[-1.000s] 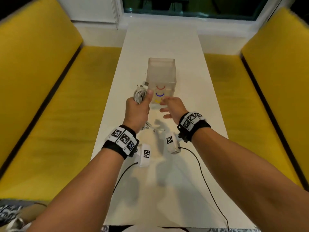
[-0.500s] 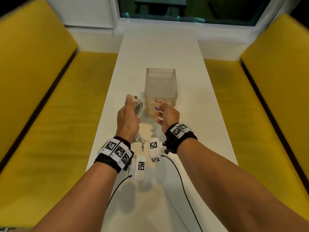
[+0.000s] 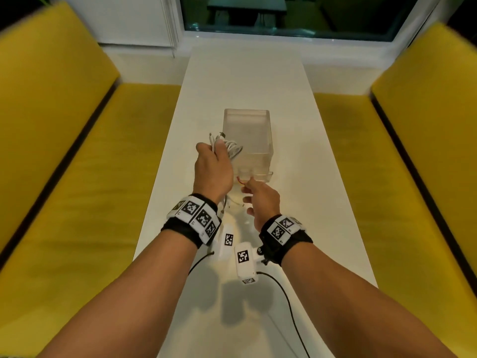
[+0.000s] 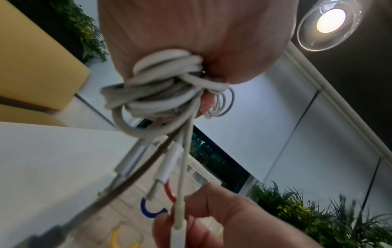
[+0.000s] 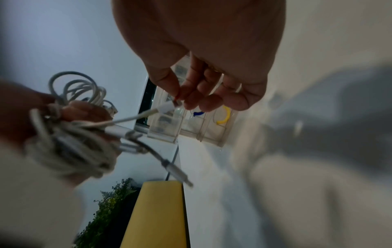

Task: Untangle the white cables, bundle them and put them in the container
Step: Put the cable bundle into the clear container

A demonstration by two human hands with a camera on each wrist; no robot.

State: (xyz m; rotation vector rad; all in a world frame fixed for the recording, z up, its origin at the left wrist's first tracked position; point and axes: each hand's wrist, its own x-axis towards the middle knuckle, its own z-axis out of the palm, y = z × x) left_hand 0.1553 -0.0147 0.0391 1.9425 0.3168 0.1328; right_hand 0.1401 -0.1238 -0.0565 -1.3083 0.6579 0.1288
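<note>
My left hand grips a coiled bundle of white cables just left of the clear plastic container, at about its rim height. In the left wrist view the cable bundle is wound tight under the left hand, with several loose ends hanging down. My right hand is in front of the container and pinches a white connector end between thumb and fingers. That connector shows in the left wrist view too, its cable running up to the bundle.
The container stands mid-table on a long white table. It bears red, blue and yellow curved marks on its front. Yellow benches flank the table on both sides. A window lies beyond.
My left hand has risen and moved toward the container's rim with the bundle. My right hand has closed on a loose connector end in front of the container.
</note>
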